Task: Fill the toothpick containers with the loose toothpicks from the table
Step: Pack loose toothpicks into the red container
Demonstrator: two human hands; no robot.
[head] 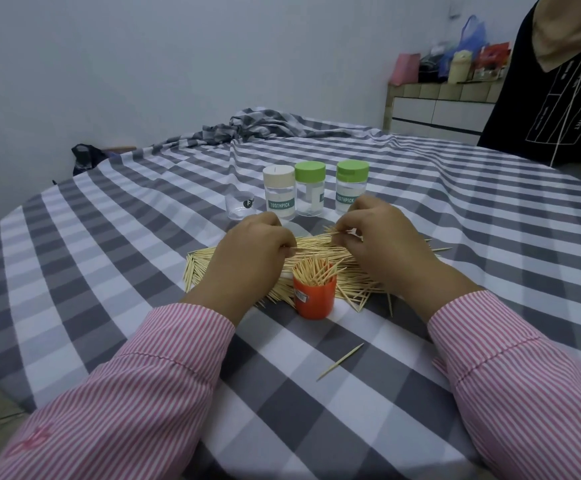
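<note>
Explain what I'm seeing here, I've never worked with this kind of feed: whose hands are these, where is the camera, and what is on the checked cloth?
There is no machine: a person works with two bare hands, and the single picture comes from a camera worn on their head, looking forward and down.

On the checked tablecloth lies a pile of loose toothpicks. The left hand and the right hand both pinch toothpicks from that pile. In front of it stands an open orange container, already partly filled. Behind the pile stand three lidded clear containers, one with a white lid and two with green lids, plus a small open clear cup. One stray toothpick lies nearer the camera.
</note>
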